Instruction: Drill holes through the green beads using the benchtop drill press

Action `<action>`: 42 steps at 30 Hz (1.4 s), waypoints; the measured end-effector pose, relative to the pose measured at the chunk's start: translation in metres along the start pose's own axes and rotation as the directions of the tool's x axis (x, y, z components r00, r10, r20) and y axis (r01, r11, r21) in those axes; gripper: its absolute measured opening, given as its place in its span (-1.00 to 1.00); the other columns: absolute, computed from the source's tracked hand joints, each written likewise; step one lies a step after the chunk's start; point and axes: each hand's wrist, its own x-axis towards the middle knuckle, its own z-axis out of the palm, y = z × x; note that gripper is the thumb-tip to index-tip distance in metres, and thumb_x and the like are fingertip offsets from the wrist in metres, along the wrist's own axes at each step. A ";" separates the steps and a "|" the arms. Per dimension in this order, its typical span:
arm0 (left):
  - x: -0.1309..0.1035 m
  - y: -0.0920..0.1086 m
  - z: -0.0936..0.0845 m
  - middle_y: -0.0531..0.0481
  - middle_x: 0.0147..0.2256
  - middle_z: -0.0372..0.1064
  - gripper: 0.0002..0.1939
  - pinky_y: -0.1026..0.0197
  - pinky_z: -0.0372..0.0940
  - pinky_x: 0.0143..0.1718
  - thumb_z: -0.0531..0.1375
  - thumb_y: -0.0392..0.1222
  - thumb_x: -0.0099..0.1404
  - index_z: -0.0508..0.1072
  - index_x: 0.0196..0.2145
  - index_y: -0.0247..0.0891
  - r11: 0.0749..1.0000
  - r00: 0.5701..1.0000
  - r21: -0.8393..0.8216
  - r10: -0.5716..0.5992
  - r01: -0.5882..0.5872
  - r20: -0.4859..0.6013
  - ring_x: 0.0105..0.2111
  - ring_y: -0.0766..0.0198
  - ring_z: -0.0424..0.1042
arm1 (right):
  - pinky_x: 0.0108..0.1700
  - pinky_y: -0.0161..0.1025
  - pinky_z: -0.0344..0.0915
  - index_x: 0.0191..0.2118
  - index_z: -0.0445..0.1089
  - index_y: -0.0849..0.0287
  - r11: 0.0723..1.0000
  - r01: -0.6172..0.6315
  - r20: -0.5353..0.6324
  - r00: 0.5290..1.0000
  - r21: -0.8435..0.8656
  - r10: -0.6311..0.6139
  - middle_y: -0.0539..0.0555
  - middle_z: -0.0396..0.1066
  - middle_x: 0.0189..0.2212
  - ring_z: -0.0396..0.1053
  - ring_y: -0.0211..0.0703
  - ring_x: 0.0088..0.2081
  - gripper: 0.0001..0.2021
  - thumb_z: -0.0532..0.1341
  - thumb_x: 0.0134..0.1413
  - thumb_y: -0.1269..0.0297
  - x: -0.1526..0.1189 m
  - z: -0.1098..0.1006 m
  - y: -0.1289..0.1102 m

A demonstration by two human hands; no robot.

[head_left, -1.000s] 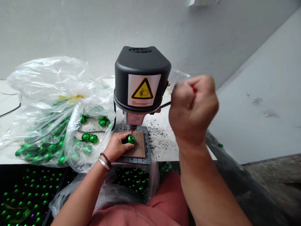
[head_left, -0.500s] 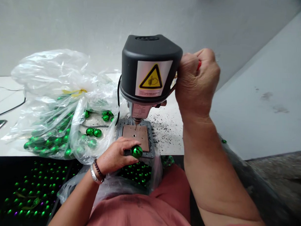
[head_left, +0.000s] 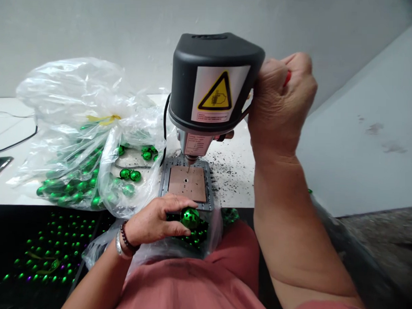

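My left hand (head_left: 156, 218) pinches a shiny green bauble (head_left: 189, 217) between thumb and fingers, just in front of the base of a small bench drill press (head_left: 215, 82). Dark marks show on the bauble's surface. My right hand (head_left: 284, 94) is closed in a fist at the right side of the drill's black head, around its feed lever (head_left: 244, 114), most of which the hand hides. The thin drill bit (head_left: 188, 167) points down above a brown square plate (head_left: 187, 190) with a small hole. No bauble lies under the bit.
A clear plastic bag (head_left: 73, 84) of green baubles, tied with yellow, lies left of the drill. Several loose baubles (head_left: 135, 175) sit beside it. Dark shavings (head_left: 225, 177) litter the white table. Many more baubles (head_left: 54, 244) fill a dark container below the table edge.
My left hand has drawn the bauble back off the plate's front edge toward my body. My right hand stays at the lever. The view has shifted slightly.
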 end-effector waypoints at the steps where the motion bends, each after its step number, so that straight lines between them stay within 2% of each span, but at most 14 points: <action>1: -0.001 0.001 0.000 -0.09 -0.12 0.43 -0.53 0.16 0.23 -0.01 0.28 -0.08 0.08 0.42 -0.03 -0.20 1.000 1.000 0.001 0.002 -0.002 0.007 -0.09 0.17 0.36 | -0.42 -0.37 -0.07 -0.56 -0.09 0.15 1.000 0.005 0.000 1.000 0.003 -0.005 -0.12 -0.14 -0.60 -0.15 -0.47 -0.53 -0.72 -0.01 0.09 0.21 -0.001 0.000 0.000; 8: -0.005 0.003 0.000 -0.13 -0.07 0.40 -0.44 0.17 0.25 -0.02 0.31 -0.04 0.02 0.40 0.00 -0.22 0.998 0.998 0.061 -0.005 0.001 0.058 -0.07 0.15 0.36 | -0.39 -0.36 -0.07 -0.55 -0.10 0.15 1.000 0.014 -0.002 1.000 0.007 -0.014 -0.12 -0.16 -0.59 -0.14 -0.50 -0.51 -0.73 -0.05 0.08 0.19 -0.004 0.000 0.000; 11: -0.004 -0.011 -0.009 -0.13 -0.07 0.40 -0.53 0.16 0.25 -0.01 0.25 -0.01 0.09 0.44 -0.04 -0.22 0.982 0.988 0.165 -0.065 0.087 -0.138 -0.07 0.15 0.36 | -0.38 -0.35 -0.07 -0.55 -0.09 0.15 1.000 0.020 -0.004 1.000 -0.008 -0.020 -0.13 -0.13 -0.59 -0.12 -0.51 -0.51 -0.74 -0.05 0.07 0.17 -0.004 -0.001 0.000; 13: -0.003 -0.030 -0.023 -0.14 -0.08 0.40 -0.63 0.12 0.20 0.04 0.15 -0.05 0.20 0.46 -0.08 -0.24 0.923 0.907 0.301 -0.104 0.241 -0.408 -0.05 0.15 0.35 | -0.38 -0.35 -0.07 -0.55 -0.08 0.15 1.000 0.017 -0.004 1.000 -0.023 -0.017 -0.13 -0.12 -0.59 -0.11 -0.52 -0.51 -0.74 -0.07 0.08 0.17 -0.004 -0.001 0.000; 15: -0.002 -0.051 -0.041 -0.21 -0.05 0.37 -0.66 0.05 0.11 0.10 0.08 -0.13 0.24 0.47 -0.10 -0.31 0.754 0.759 0.436 -0.125 0.491 -0.639 0.01 0.08 0.28 | -0.38 -0.34 -0.08 -0.55 -0.07 0.16 1.000 0.016 0.001 1.000 -0.021 -0.016 -0.14 -0.10 -0.60 -0.11 -0.52 -0.51 -0.74 -0.06 0.08 0.18 -0.005 -0.002 0.000; 17: -0.002 -0.068 -0.059 -0.29 0.01 0.29 -0.59 -0.02 0.07 0.12 0.10 -0.13 0.20 0.43 -0.03 -0.34 0.570 0.700 0.499 -0.203 0.653 -0.684 0.05 -0.02 0.24 | -0.38 -0.34 -0.07 -0.55 -0.07 0.16 1.000 0.018 -0.003 1.000 -0.003 -0.018 -0.14 -0.10 -0.60 -0.11 -0.52 -0.51 -0.74 -0.04 0.08 0.20 -0.005 -0.002 0.000; 22: -0.002 -0.087 -0.070 -0.22 0.05 0.25 -0.50 -0.08 0.18 -0.01 0.10 -0.07 0.16 0.33 0.07 -0.17 0.449 0.742 0.591 -0.436 0.670 -0.510 -0.01 -0.10 0.29 | -0.37 -0.34 -0.06 -0.54 -0.06 0.16 0.999 0.023 -0.016 1.000 0.036 -0.023 -0.14 -0.09 -0.60 -0.10 -0.52 -0.51 -0.75 -0.01 0.06 0.21 -0.006 -0.001 0.000; 26: 0.002 -0.092 -0.063 -0.23 0.01 0.29 -0.51 -0.07 0.16 -0.02 0.08 -0.15 0.17 0.30 0.08 -0.18 0.487 0.764 0.589 -0.390 0.645 -0.514 -0.03 -0.07 0.30 | -0.37 -0.35 -0.05 -0.53 -0.05 0.16 0.997 0.021 -0.020 1.000 0.071 -0.020 -0.14 -0.08 -0.59 -0.09 -0.53 -0.51 -0.76 -0.01 0.06 0.21 -0.007 0.000 0.000; 28: 0.005 -0.094 -0.063 -0.25 -0.05 0.33 -0.51 0.00 0.17 -0.02 0.08 -0.16 0.17 0.29 0.07 -0.27 0.594 0.776 0.529 -0.294 0.606 -0.558 -0.05 -0.01 0.31 | -0.36 -0.36 -0.05 -0.53 -0.04 0.17 0.996 0.023 -0.018 1.000 0.090 -0.021 -0.14 -0.08 -0.59 -0.08 -0.53 -0.51 -0.76 0.00 0.06 0.20 -0.007 0.000 0.000; 30: 0.007 -0.092 -0.064 -0.23 -0.14 0.36 -0.53 0.09 0.21 -0.08 0.10 -0.10 0.16 0.32 0.01 -0.32 0.721 0.741 0.414 -0.205 0.556 -0.639 -0.12 0.07 0.34 | -0.36 -0.37 -0.03 -0.52 -0.03 0.17 0.995 0.017 -0.014 1.000 0.102 -0.015 -0.14 -0.08 -0.59 -0.08 -0.54 -0.52 -0.76 0.00 0.07 0.20 -0.007 0.000 0.000; 32: 0.007 -0.084 -0.064 -0.13 -0.28 0.39 -0.59 0.18 0.25 -0.24 0.11 0.01 0.17 0.39 -0.11 -0.31 0.851 0.701 0.207 -0.234 0.483 -0.673 -0.29 0.16 0.38 | -0.36 -0.37 -0.02 -0.52 -0.02 0.18 0.995 0.002 -0.014 1.000 0.098 -0.001 -0.14 -0.07 -0.60 -0.07 -0.53 -0.52 -0.76 0.00 0.07 0.19 -0.007 -0.001 -0.001; 34: 0.006 -0.072 -0.061 -0.02 -0.46 0.35 -0.63 0.26 0.22 -0.41 0.10 0.07 0.18 0.42 -0.26 -0.30 0.932 0.722 -0.076 -0.324 0.354 -0.612 -0.46 0.28 0.33 | -0.36 -0.37 -0.02 -0.51 0.00 0.18 0.996 -0.014 -0.011 1.000 0.082 0.015 -0.14 -0.06 -0.60 -0.06 -0.53 -0.52 -0.75 0.01 0.06 0.16 -0.007 -0.002 -0.002; 37: 0.005 -0.051 -0.052 0.05 -0.52 0.30 -0.69 0.32 0.15 -0.47 0.15 -0.01 0.17 0.41 -0.24 -0.29 0.889 0.800 -0.440 -0.352 0.123 -0.486 -0.52 0.38 0.26 | -0.36 -0.38 -0.02 -0.50 0.01 0.18 0.998 -0.017 -0.005 1.000 0.053 0.018 -0.14 -0.05 -0.61 -0.06 -0.52 -0.53 -0.75 0.00 0.05 0.13 -0.008 -0.003 -0.003; 42: 0.011 -0.028 -0.030 0.00 -0.29 0.33 -0.54 0.31 0.18 -0.48 0.24 -0.18 0.09 0.31 -0.03 -0.15 0.612 0.893 -0.786 -0.305 -0.083 -0.332 -0.49 0.40 0.32 | -0.37 -0.39 0.00 -0.50 -0.01 0.18 0.996 -0.004 0.002 1.000 0.086 0.004 -0.13 -0.05 -0.61 -0.06 -0.51 -0.52 -0.74 -0.01 0.06 0.12 -0.009 -0.004 -0.005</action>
